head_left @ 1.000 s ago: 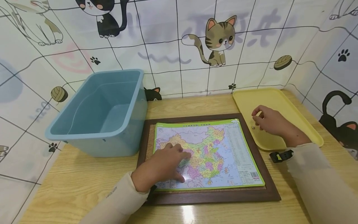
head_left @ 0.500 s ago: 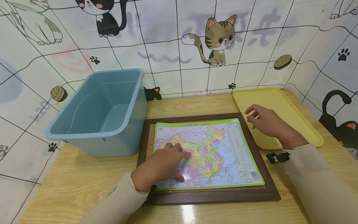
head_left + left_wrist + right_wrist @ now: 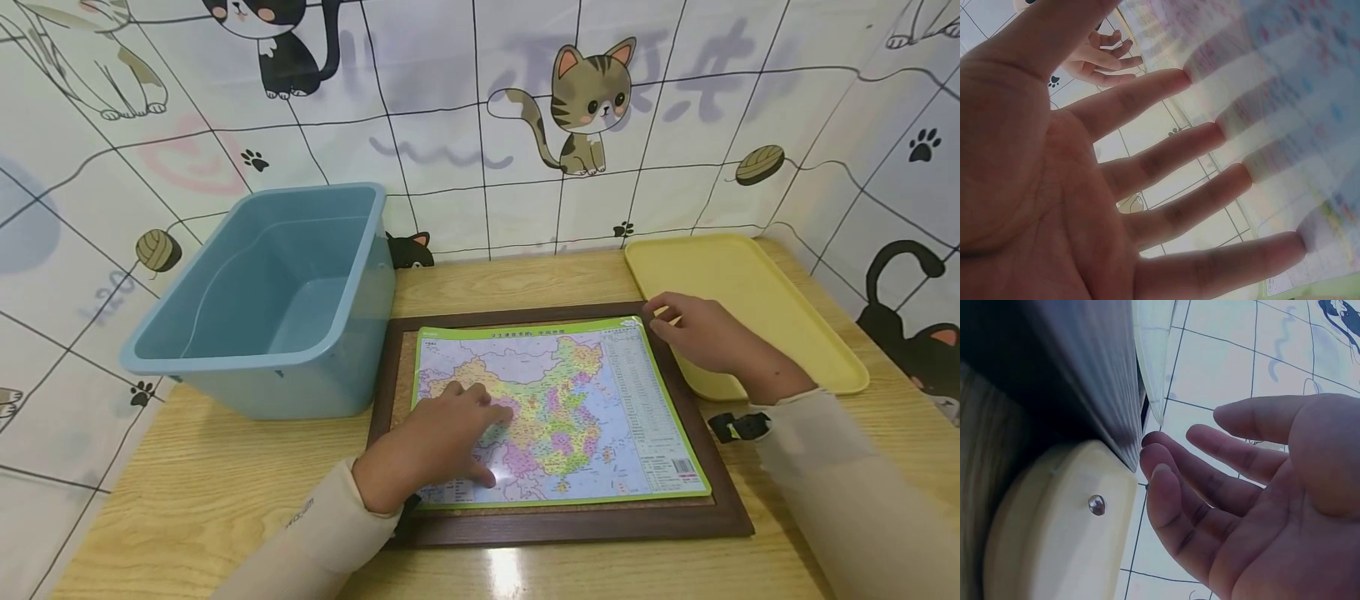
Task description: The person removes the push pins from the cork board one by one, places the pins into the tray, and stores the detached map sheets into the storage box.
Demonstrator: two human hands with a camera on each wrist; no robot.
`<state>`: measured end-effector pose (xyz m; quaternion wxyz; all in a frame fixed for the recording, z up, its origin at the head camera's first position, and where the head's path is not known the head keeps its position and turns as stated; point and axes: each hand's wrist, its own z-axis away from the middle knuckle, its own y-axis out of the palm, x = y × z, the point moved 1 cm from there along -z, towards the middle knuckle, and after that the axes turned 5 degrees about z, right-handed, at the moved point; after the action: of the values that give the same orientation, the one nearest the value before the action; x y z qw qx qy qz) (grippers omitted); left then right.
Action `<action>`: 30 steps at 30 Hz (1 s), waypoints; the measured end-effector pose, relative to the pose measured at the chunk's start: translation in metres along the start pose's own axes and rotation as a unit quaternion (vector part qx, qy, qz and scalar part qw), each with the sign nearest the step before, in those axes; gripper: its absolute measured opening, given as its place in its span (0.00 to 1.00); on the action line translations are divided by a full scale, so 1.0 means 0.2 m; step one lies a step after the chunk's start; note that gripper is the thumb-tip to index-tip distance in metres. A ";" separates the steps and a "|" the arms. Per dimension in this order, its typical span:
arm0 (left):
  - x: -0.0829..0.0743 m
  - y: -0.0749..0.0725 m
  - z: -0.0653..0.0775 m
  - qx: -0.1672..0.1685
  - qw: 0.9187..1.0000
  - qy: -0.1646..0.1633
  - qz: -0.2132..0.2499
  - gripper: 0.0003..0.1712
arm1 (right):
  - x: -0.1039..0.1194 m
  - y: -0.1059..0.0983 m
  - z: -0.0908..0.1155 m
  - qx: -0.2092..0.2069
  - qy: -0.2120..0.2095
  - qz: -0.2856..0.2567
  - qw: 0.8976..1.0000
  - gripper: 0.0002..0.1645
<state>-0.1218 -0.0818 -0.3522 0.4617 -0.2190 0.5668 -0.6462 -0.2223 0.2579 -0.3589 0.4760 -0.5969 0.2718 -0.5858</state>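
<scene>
A laminated map (image 3: pixel 555 400) with a green border lies on a cork board in a dark brown frame (image 3: pixel 585 525). My left hand (image 3: pixel 431 442) has its fingers spread, with the fingertips touching the map's left half; its palm is raised in the left wrist view. My right hand (image 3: pixel 697 333) is over the frame's right side, close to the map's upper right corner. Its fingers are loosely bent, and nothing shows between them in the right wrist view. A small shiny metal piece (image 3: pixel 1097 505) rests on the yellow tray (image 3: pixel 727 258); in the head view my right hand hides it.
A deep blue plastic bin (image 3: pixel 352 367) stands left of the frame on the wooden table (image 3: pixel 247 475). Behind is a white wall covering (image 3: pixel 442 150) with cat drawings and grid lines. The yellow tray sits right of the frame, near the wall.
My right hand has moved left from over the yellow tray to the frame's right side near the map corner. The left hand has stayed in place.
</scene>
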 end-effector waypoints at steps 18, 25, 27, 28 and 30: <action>0.00 -0.01 0.00 0.001 1.000 0.002 0.004 0.45 | 0.02 0.01 0.01 0.007 -0.011 0.002 1.000 0.24; 0.00 0.00 0.00 0.002 1.000 0.001 0.001 0.45 | 0.02 0.00 0.01 0.006 -0.017 -0.040 0.999 0.23; 0.00 -0.01 0.00 0.002 1.000 0.002 0.001 0.45 | 0.02 0.00 0.01 0.010 -0.015 -0.056 0.998 0.24; 0.00 -0.01 0.00 0.002 1.000 0.003 0.000 0.45 | 0.02 0.00 0.01 0.011 -0.014 -0.063 0.998 0.24; 0.00 -0.01 0.00 0.002 1.000 0.004 -0.001 0.45 | 0.02 0.00 0.01 0.013 -0.012 -0.073 0.997 0.25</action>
<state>-0.1218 -0.0827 -0.3508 0.4593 -0.2153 0.5672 -0.6488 -0.2201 0.2547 -0.3560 0.4430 -0.6161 0.2134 -0.6153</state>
